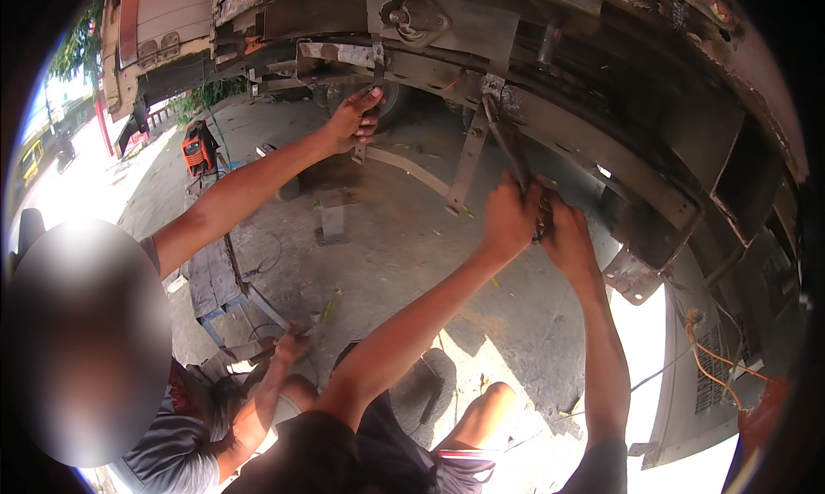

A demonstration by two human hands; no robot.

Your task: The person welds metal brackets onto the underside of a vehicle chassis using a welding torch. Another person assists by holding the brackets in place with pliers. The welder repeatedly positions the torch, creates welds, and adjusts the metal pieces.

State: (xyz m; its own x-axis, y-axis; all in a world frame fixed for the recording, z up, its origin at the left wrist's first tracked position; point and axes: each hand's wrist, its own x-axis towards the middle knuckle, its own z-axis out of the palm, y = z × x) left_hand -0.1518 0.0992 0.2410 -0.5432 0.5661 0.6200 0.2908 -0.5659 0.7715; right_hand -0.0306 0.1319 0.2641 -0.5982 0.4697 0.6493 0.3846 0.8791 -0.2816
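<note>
Both of my arms reach up from below toward the underside of a rusty steel vehicle frame (593,142). My left hand (509,217) is closed around a long dark metal bar-like tool (513,146). My right hand (563,236) is closed on its lower end, close beside the left. The tool's upper end meets the frame beside a pale, rough patch (493,85). Its exact kind cannot be made out. A flat steel bracket (467,163) with bolt heads hangs just left of the tool, joined to a slanting strip (404,163).
At the left, a co-worker's raised hand (357,120) touches the frame near the bracket's far end; their lower hand (292,346) holds something unclear. An orange-and-black machine (199,149) stands beyond a worn wooden bench (213,275). Orange wires (718,356) hang at the right.
</note>
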